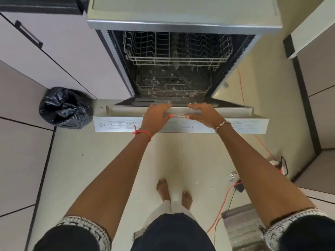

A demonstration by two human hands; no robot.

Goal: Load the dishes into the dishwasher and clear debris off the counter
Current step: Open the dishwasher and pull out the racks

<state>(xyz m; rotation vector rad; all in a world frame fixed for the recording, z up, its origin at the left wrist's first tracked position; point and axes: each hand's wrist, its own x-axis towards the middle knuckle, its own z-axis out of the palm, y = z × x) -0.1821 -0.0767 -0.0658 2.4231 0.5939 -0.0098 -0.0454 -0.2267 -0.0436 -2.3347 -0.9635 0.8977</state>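
Note:
A steel dishwasher [116, 57] stands open in front of me. Its door [241, 122] hangs partly down, top edge towards me. My left hand [156, 115] and my right hand [203, 113] both grip that top edge near its middle, fingers over the inner side and thumbs on the outer panel. Inside, the wire upper rack [177, 49] holds no dishes. The lower rack [172, 87] is dim, with pale specks around it. No dishes are in view.
A bin lined with a black bag [65, 107] sits on the floor left of the door. Pale cabinets [54, 51] flank the left side and dark-trimmed units [315, 84] the right. An orange cable [241, 84], a plug block [275, 163] and a mat [243, 227] lie at the right.

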